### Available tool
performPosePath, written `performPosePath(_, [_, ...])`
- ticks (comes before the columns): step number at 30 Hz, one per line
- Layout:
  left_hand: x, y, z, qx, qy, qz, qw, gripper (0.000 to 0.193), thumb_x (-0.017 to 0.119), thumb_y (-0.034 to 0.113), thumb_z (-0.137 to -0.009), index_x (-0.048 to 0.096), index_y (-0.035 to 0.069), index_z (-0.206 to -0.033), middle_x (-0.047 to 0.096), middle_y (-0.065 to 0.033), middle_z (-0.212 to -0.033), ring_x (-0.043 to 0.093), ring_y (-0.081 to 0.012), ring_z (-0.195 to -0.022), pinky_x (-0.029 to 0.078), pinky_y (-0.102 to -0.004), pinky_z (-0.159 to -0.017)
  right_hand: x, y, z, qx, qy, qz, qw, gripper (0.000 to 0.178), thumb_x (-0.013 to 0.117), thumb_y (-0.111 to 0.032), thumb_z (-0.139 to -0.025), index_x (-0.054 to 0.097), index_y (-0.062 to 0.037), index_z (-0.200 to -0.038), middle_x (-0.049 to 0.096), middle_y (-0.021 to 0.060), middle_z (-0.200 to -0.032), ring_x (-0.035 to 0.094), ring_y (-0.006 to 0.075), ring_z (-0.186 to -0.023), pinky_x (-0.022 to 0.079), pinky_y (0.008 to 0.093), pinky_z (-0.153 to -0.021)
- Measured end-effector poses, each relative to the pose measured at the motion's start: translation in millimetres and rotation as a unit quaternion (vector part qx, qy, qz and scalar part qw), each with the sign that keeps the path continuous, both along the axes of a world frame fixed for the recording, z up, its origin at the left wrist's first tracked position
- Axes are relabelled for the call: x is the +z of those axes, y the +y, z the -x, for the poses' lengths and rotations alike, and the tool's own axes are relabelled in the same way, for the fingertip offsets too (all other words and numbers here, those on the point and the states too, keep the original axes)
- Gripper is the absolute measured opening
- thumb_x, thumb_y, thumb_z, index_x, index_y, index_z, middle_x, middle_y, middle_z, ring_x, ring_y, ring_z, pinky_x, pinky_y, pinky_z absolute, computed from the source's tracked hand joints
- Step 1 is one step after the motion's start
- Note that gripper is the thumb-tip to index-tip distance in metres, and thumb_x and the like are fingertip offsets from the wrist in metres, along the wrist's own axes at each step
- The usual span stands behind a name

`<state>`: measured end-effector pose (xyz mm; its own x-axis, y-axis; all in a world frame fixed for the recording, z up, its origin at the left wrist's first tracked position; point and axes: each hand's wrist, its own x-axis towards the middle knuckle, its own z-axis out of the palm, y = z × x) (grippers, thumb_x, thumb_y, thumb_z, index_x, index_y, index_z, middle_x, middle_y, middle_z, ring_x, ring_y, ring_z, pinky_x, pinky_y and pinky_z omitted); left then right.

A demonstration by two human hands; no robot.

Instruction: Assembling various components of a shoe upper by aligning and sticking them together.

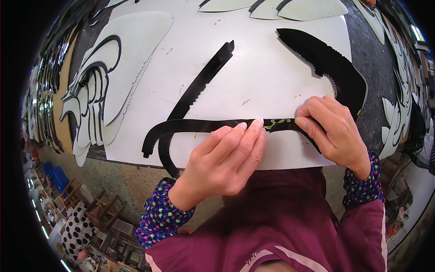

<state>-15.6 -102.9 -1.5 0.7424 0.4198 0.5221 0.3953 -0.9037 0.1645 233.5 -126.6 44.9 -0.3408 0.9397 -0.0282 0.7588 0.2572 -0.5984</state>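
Observation:
A long black strip (199, 126) with a curved left end lies across the near part of the white board. Pale green markings (277, 123) show on it between my hands. The fingers of my left hand (222, 161) are pressed together on the strip's middle, thumb hidden underneath or behind them. With thumb and fingers, my right hand (333, 131) pinches the strip farther right, its end bending toward me below the palm. Another black strip (199, 84), notched along one edge, runs diagonally and passes under the first. At the right lies a wide, curved black piece (342, 68).
The white board (253, 81) sits on a dark table (369, 63). Stacked white templates (136, 45) with black-edged slots lie at the left, and more pale templates (312, 9) along the far edge. Wooden stools (106, 211) and a person in a polka-dot garment (77, 229) are at lower left.

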Motion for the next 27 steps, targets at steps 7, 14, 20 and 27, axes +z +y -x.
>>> performPosePath(7, [2.9, -0.5, -1.0, -0.003, 0.002, 0.004, 1.0, 0.018, 0.065, 0.006, -0.084, 0.072, -0.001, -0.099, 0.071, -0.0121, -0.11, 0.063, -0.0202, -0.093, 0.054, -0.0307, -0.08, 0.4, -0.8, 0.7, -0.003, -0.008, -0.002, 1.0, 0.006, 0.062, -0.009, -0.092, 0.058, -0.0064, -0.088, 0.06, 0.0072, -0.08, 0.054, 0.0281, -0.067, 0.041, 0.0359, -0.066])
performPosePath(14, [1.3, -4.6, -2.6, 0.022, 0.032, -0.025, 0.999, 0.036, 0.065, 0.008, -0.079, 0.077, 0.013, -0.112, 0.071, -0.0062, -0.11, 0.061, -0.0172, -0.093, 0.054, -0.0283, -0.076, 2.6, -0.4, 1.6, -0.002, -0.017, 0.007, 1.0, 0.007, 0.062, -0.01, -0.092, 0.058, -0.0063, -0.088, 0.059, 0.0077, -0.079, 0.053, 0.0287, -0.067, 0.04, 0.0366, -0.066])
performPosePath(20, [2.3, -5.3, -3.9, 0.028, 0.067, -0.039, 0.997, 0.038, 0.064, 0.007, -0.08, 0.077, 0.015, -0.115, 0.069, -0.0039, -0.114, 0.059, -0.0164, -0.096, 0.052, -0.0285, -0.081, 2.2, -1.0, 0.6, -0.003, -0.018, 0.008, 1.0, 0.007, 0.061, -0.01, -0.092, 0.057, -0.0062, -0.088, 0.059, 0.0084, -0.079, 0.053, 0.0296, -0.067, 0.04, 0.0375, -0.066])
performPosePath(27, [0.4, -6.1, -4.3, 0.03, 0.058, -0.035, 0.997, 0.037, 0.064, 0.005, -0.08, 0.077, 0.012, -0.114, 0.069, -0.004, -0.114, 0.058, -0.017, -0.097, 0.051, -0.0301, -0.083, 4.7, 0.1, 1.3, -0.003, -0.021, 0.013, 1.0, 0.007, 0.061, -0.01, -0.092, 0.056, -0.0059, -0.088, 0.058, 0.0096, -0.079, 0.054, 0.0314, -0.068, 0.041, 0.0385, -0.067])
